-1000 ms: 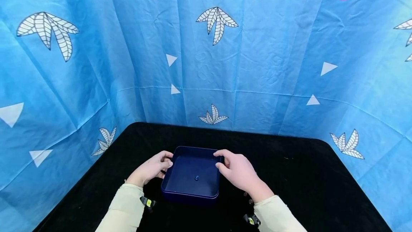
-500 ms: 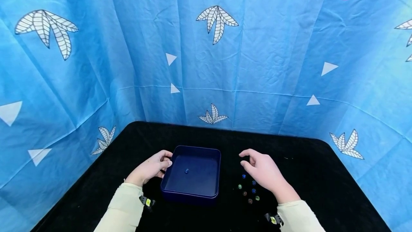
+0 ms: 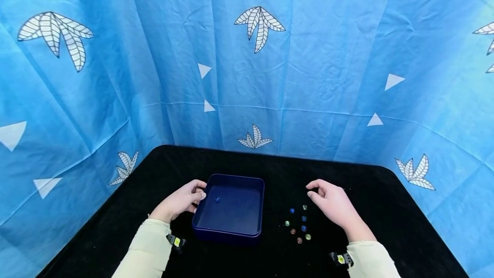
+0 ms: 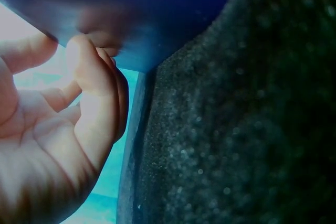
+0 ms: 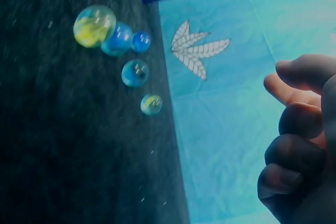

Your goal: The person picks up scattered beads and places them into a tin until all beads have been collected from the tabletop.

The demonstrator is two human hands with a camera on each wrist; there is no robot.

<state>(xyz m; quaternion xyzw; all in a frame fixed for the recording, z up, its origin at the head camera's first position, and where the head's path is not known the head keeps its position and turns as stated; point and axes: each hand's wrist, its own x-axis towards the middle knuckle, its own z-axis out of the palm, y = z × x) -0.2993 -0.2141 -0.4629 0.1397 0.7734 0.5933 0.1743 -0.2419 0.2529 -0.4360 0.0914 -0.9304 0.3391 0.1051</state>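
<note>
A square dark-blue box [image 3: 231,211] without a lid stands on the black cloth, and a single blue marble [image 3: 218,199] lies inside near its left wall. My left hand [image 3: 181,202] holds the box's left side, thumb at the rim and fingertips against the outer wall [image 4: 152,35]. To the right of the box, several glass marbles lie loose, among them a blue marble [image 3: 304,228] and a yellow-streaked marble [image 5: 94,27]. My right hand [image 3: 332,203] hovers beyond them to the right, fingers loosely bent. Nothing shows between its thumb and forefinger.
The black-covered table [image 3: 370,218] has rounded far corners. A blue patterned curtain [image 3: 328,55] hangs behind it and along both sides. Small light specks dot the cloth near the right hand.
My right hand has left the box's right edge and moved right, uncovering the loose marbles. The marble in the box has rolled toward the left wall. My left hand has stayed put.
</note>
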